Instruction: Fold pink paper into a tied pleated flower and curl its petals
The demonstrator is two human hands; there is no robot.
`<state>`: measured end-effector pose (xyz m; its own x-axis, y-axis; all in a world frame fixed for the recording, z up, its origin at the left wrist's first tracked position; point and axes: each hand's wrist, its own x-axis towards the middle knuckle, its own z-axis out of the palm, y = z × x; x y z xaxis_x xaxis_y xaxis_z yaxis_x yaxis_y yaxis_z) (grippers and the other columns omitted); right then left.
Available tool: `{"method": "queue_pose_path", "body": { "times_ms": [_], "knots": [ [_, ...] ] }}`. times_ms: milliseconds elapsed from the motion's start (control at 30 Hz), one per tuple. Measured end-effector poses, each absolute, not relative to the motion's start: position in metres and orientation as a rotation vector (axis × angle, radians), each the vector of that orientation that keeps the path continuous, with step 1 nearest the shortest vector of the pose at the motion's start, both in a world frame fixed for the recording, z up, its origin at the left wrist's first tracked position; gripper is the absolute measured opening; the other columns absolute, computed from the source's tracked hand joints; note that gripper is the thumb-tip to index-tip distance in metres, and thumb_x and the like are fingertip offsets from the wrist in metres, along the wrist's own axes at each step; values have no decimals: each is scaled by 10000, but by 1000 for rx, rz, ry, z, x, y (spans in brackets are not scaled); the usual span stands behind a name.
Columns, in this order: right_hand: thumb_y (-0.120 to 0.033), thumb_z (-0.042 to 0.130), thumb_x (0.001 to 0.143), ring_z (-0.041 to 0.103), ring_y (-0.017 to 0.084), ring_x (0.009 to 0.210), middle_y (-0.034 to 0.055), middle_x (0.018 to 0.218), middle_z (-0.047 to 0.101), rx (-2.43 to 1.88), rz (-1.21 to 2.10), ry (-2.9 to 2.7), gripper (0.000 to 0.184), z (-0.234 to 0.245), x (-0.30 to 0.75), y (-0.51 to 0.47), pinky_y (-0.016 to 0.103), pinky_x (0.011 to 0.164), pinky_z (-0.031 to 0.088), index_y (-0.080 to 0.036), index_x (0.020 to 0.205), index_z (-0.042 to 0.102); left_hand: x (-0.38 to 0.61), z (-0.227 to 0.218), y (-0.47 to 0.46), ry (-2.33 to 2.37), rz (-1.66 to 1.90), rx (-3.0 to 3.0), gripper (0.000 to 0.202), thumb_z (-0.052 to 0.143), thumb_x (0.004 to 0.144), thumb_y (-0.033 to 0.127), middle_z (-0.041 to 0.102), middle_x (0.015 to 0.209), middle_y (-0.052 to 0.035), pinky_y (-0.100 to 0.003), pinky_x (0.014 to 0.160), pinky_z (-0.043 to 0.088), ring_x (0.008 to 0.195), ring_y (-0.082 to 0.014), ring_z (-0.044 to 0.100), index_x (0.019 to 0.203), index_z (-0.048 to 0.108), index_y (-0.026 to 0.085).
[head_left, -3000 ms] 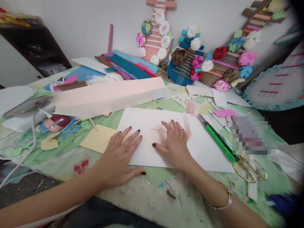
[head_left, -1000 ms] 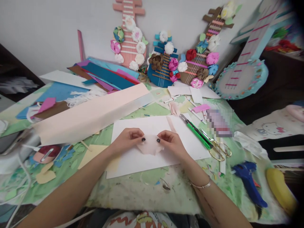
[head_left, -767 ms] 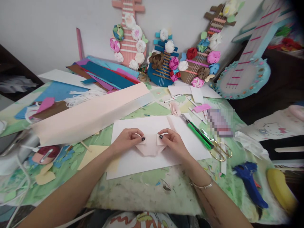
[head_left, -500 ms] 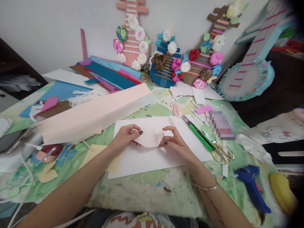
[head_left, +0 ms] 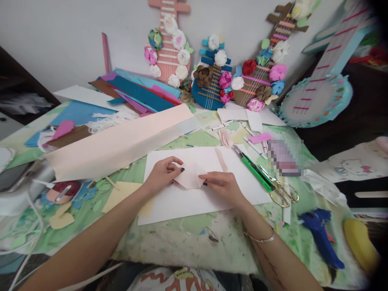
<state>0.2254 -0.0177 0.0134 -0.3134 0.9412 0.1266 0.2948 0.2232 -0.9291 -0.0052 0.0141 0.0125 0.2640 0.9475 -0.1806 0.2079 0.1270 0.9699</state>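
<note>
A small piece of pale pink paper is held between my two hands, over a white sheet on the table. My left hand pinches its left side between thumb and fingers. At the right side, the thumb and fingers of my right hand are pressed together on the paper's edge. A narrow pink paper strip lies on the white sheet beyond my right hand. Folded pink paper pieces rest just past the sheet's far edge.
A green utility knife and gold-handled scissors lie at the right. Nearer me is a blue glue gun. A long pink paper roll spans the left. Flower-decorated paper instruments lean on the wall. A phone sits far left.
My right hand has moved slightly left and its fingers have closed flat on the paper's edge. The raised, curled right side of the paper now lies flatter. The pink strip shows more fully.
</note>
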Motion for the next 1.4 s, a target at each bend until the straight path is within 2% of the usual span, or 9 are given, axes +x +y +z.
{"method": "queue_pose_path", "body": {
  "times_ms": [100,233,300,367,433,633,933,1167,1400],
  "knots": [
    [-147,576,725,655,169,794,23,866,711,-1255,1011,-1760,245,6,223,-17,328,776,526,-246,897,720,-4,10,16,1202,819,1373,290,618,749,348,579,706,7,-185,438,402,479,-69,498,958,528,169],
    [-115,537,708,636,152,772,39,864,689,-1297,956,-1719,296,1,222,-16,299,726,519,-219,928,707,-6,11,16,1167,910,1516,397,651,721,343,540,1095,-89,-286,661,506,789,-143,592,1045,482,188],
    [-125,555,699,631,150,754,39,846,687,-1351,902,-1656,247,1,223,-15,294,721,511,-209,869,711,-7,14,15,1129,927,1750,467,705,668,345,467,1217,-113,-343,774,491,1000,-209,540,1050,478,204],
    [-136,580,684,627,151,735,29,816,692,-1411,863,-1592,199,1,224,-14,296,730,504,-206,818,710,-7,17,12,1121,902,2040,467,746,623,342,450,1213,-109,-399,860,444,1119,-255,441,997,499,209],
    [-149,591,682,629,156,736,22,809,700,-1449,861,-1544,173,1,225,-13,297,736,500,-206,798,707,-6,18,9,1118,858,2275,378,741,640,327,481,1119,-98,-427,890,404,1085,-257,422,921,521,201],
    [-212,623,693,646,179,775,37,842,714,-1475,930,-1480,136,0,225,-12,311,759,500,-194,798,707,-4,12,4,1053,874,2648,156,635,761,314,545,904,-86,-397,808,394,878,-220,446,821,582,180],
    [-202,618,685,642,173,751,32,811,708,-1458,947,-1500,144,-3,228,-11,316,751,507,-196,798,706,-2,1,7,1046,889,2784,138,516,822,180,642,859,-86,-401,758,395,864,-219,484,846,649,202],
    [-116,594,718,533,182,757,42,733,572,-1400,419,-1915,230,1,232,-10,335,710,450,-231,871,723,-4,-2,9,988,886,2701,171,501,844,174,651,807,-75,-360,745,405,807,-187,503,820,670,190],
    [-105,543,784,484,177,777,49,803,574,-1231,353,-2149,220,3,237,-10,331,705,420,-235,861,703,-4,2,8,966,857,2653,153,522,833,178,625,822,-76,-346,756,413,805,-177,508,810,673,178]
  ]
}}
